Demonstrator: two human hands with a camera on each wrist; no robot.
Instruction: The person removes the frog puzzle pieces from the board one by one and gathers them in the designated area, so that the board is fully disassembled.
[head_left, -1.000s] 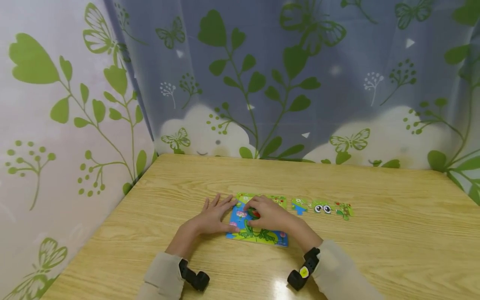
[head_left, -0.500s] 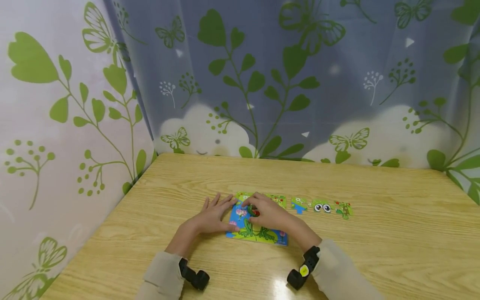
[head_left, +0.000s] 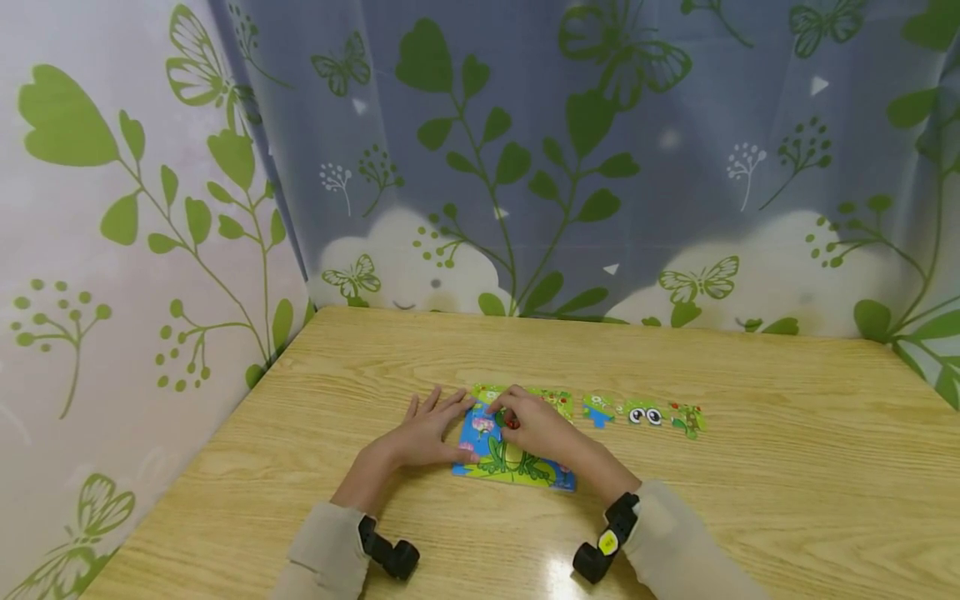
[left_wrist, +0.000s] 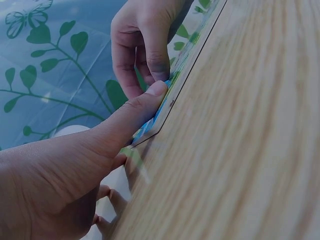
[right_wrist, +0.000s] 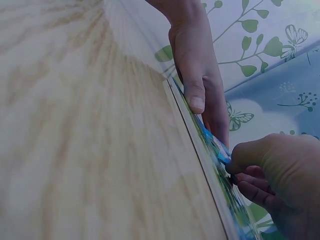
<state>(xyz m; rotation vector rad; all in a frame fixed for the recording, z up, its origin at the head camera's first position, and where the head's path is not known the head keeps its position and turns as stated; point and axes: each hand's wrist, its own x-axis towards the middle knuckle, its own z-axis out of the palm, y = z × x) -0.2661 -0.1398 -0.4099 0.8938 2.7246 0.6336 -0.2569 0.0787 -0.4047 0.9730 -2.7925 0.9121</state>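
A frog jigsaw puzzle [head_left: 517, 474] in a flat tray lies on the table in front of me. My left hand [head_left: 425, 435] rests at its left edge with fingers spread, and the thumb presses on the border, as the left wrist view also shows. Over the middle of the puzzle, my right hand [head_left: 538, 427] has thumb and fingers bent together, pinching a puzzle piece. In the right wrist view a blue-printed piece [right_wrist: 218, 150] stands tilted up from the tray at the fingertips. The right hand covers part of the frog's head area.
Several loose puzzle pieces lie in a row right of the tray: a blue and green one [head_left: 598, 412], one with the frog's eyes [head_left: 645, 416] and one with red spots [head_left: 688, 421]. The wooden table [head_left: 780, 467] ends at a leaf-print curtain [head_left: 480, 167].
My right thumb has drawn in toward the fingers, so less of the red mouth and more of the frog's body shows. The left hand and loose pieces stay put.
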